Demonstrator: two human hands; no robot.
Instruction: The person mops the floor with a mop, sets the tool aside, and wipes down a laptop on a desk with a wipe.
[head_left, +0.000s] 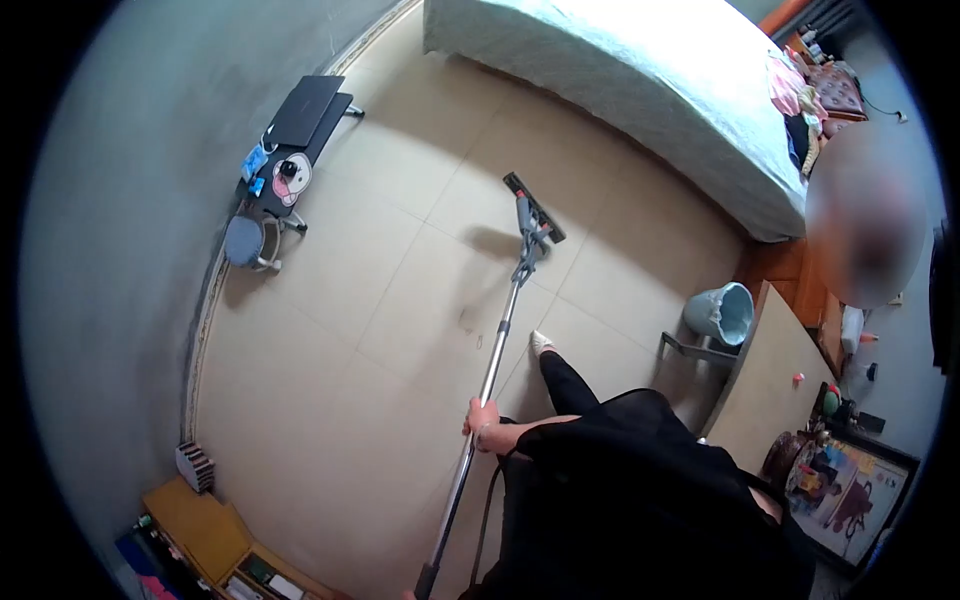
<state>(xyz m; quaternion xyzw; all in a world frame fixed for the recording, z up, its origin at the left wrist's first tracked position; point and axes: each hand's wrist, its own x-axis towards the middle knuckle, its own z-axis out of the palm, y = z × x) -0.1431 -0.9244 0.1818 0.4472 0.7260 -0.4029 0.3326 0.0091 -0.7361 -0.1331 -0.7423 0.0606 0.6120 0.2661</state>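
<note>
A mop (490,370) with a long metal shaft slants across the view. Its flat dark head (536,208) rests on the tiled floor, above a grey hinged joint. My right hand (482,416) is wrapped round the middle of the shaft, a bracelet at its wrist. At the bottom edge, a sliver of my left hand (408,595) shows beside the dark grip at the shaft's end; most of it lies outside the view. One foot in a white shoe (541,343) stands to the right of the shaft.
A bed (620,70) with a pale cover fills the upper right. At the left wall stand a low folding table (300,130) with a laptop and a small stool (245,240). A blue bin (712,314) stands beside a desk (755,390). A yellow cabinet (195,520) occupies the lower left.
</note>
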